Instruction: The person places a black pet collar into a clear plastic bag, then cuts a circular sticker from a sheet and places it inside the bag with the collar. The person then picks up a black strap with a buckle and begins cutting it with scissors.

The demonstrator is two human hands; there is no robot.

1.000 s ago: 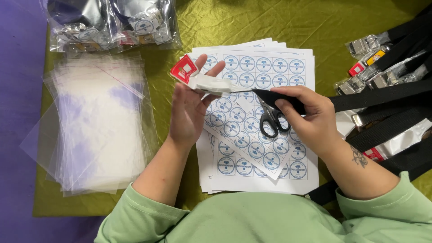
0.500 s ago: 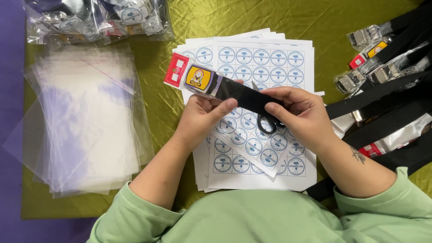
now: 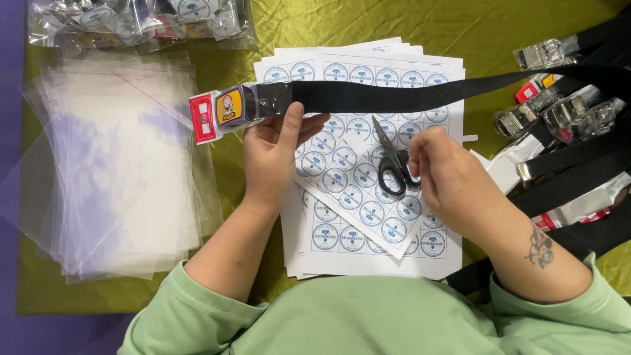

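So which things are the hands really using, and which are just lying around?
In use:
- left hand holding the black webbing belt with its red and yellow buckle
- right hand at the black-handled scissors
- white sheets of round blue stickers

Lying about:
- stack of clear plastic bags
- pile of other black belts
- bagged belts

Sticker sheets [image 3: 368, 217] lie in front of me, scissors [image 3: 392, 164] on top. Bags [image 3: 112, 171] lie left, belts [image 3: 572, 158] right.

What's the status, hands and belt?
Left hand grips black belt behind its buckle. Right hand on scissors, lying on sticker sheets. Nothing in the way.
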